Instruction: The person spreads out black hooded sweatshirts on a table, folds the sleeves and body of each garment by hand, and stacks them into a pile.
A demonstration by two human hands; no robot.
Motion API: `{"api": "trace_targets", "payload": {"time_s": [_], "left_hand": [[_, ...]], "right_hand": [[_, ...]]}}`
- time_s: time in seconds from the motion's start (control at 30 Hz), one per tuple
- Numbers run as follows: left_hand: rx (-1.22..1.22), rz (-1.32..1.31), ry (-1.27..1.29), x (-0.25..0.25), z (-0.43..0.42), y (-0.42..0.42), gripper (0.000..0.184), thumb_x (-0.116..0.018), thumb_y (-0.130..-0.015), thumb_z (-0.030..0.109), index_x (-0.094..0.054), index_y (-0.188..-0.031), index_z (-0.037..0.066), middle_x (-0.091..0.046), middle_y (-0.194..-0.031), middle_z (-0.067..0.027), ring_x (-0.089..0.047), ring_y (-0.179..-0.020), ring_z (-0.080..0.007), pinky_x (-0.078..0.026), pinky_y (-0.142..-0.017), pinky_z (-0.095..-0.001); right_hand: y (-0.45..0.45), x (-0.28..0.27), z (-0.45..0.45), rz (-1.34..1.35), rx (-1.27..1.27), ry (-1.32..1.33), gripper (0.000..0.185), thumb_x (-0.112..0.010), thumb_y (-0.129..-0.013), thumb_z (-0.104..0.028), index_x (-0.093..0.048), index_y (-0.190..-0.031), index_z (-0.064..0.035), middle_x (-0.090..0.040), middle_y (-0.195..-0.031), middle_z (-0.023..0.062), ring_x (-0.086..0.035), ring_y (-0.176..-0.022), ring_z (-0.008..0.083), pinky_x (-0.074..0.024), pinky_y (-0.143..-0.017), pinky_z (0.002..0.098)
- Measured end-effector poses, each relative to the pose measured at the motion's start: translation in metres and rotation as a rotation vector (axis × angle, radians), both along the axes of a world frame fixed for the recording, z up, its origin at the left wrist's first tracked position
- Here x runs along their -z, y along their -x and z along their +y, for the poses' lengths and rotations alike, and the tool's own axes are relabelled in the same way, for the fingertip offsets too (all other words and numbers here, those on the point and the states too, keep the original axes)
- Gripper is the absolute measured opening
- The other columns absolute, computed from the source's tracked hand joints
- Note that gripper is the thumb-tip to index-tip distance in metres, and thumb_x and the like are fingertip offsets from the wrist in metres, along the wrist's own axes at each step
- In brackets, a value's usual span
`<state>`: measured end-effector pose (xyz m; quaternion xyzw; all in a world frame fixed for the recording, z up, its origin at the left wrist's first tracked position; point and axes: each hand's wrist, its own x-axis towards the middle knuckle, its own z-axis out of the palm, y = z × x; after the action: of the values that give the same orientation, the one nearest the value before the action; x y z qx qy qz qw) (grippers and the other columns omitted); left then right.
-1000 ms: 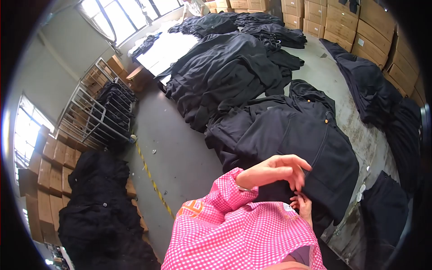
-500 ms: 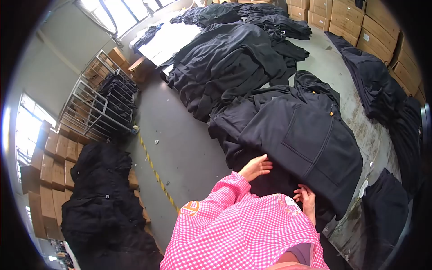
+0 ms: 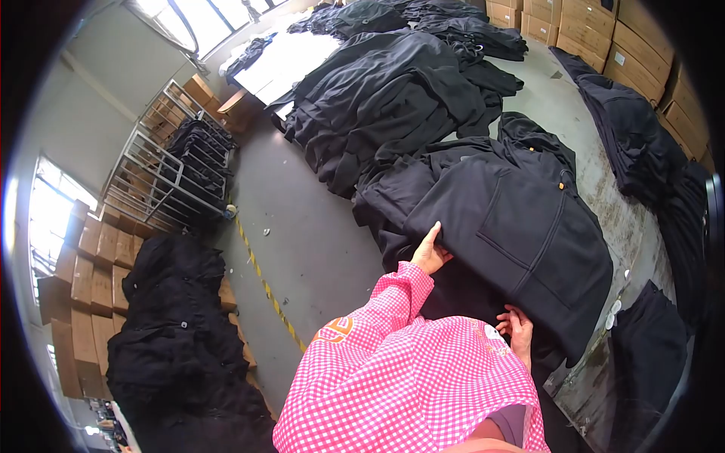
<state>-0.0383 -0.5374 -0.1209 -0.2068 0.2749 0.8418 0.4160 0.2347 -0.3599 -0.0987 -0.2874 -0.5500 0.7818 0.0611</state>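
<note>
A black jacket (image 3: 461, 204) with stitched pocket seams and an orange tag lies spread on the pile in front of me. My left hand (image 3: 432, 253) pinches its near edge at the left, thumb on top and the other fingers tucked beneath. Near the hem's middle is my right hand (image 3: 519, 332), its fingers bent but apart, one fingertip touching the cloth. More dark fabric lies under the jacket, in shadow between my hands.
Heaped black garments (image 3: 377, 98) cover the table beyond. More dark clothes (image 3: 638, 136) lie along the right. A black garment stack (image 3: 177, 325), cartons (image 3: 98, 264) and a metal rack cart (image 3: 162, 174) stand left. Yellow-black tape (image 3: 260, 275) crosses the floor.
My left hand has moved up and slightly left, from open beside the edge to gripping the jacket's edge. My right hand has barely moved at the hem.
</note>
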Motion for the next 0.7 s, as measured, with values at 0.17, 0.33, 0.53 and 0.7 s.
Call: {"api": "trace_targets", "payload": {"time_s": [0.17,0.33,0.53,0.7], "left_hand": [[-0.116,0.067,0.071,0.035,0.004,0.029,0.044,-0.071,-0.079,0.028,-0.057,-0.113,0.005,-0.062,-0.112,-0.0089,-0.060,-0.098,-0.0221,-0.046,-0.088,-0.0379],[-0.169,0.060,0.060,0.030,-0.002,0.030,0.043,-0.072,-0.078,0.026,-0.057,-0.113,0.005,-0.062,-0.113,-0.0089,-0.060,-0.098,-0.0217,-0.046,-0.089,-0.0370],[-0.183,-0.055,0.015,0.011,-0.015,0.033,0.039,-0.072,-0.078,0.019,-0.058,-0.112,0.004,-0.063,-0.111,-0.0099,-0.061,-0.096,-0.0227,-0.047,-0.088,-0.0355],[-0.222,-0.079,0.132,0.019,-0.006,0.033,0.038,-0.072,-0.078,0.017,-0.058,-0.111,0.005,-0.063,-0.111,-0.0097,-0.062,-0.095,-0.0231,-0.048,-0.087,-0.0352]], "right_hand": [[0.006,0.001,0.001,0.008,0.019,0.010,0.026,-0.045,-0.095,-0.016,-0.056,-0.112,-0.0003,-0.065,-0.084,0.0125,-0.060,-0.056,0.0146,-0.0444,-0.051,0.0206],[0.007,0.000,-0.001,-0.005,0.022,0.026,0.026,-0.045,-0.095,-0.016,-0.057,-0.111,-0.0006,-0.065,-0.083,0.0125,-0.061,-0.057,0.0152,-0.0447,-0.051,0.0207],[0.007,0.002,-0.003,-0.006,0.018,0.046,0.025,-0.045,-0.095,-0.017,-0.058,-0.110,-0.0008,-0.066,-0.083,0.0125,-0.062,-0.057,0.0160,-0.0449,-0.051,0.0203],[0.002,0.000,-0.003,-0.001,0.030,0.051,0.026,-0.045,-0.095,-0.017,-0.058,-0.110,-0.0004,-0.066,-0.084,0.0128,-0.062,-0.057,0.0163,-0.0451,-0.051,0.0203]]}}
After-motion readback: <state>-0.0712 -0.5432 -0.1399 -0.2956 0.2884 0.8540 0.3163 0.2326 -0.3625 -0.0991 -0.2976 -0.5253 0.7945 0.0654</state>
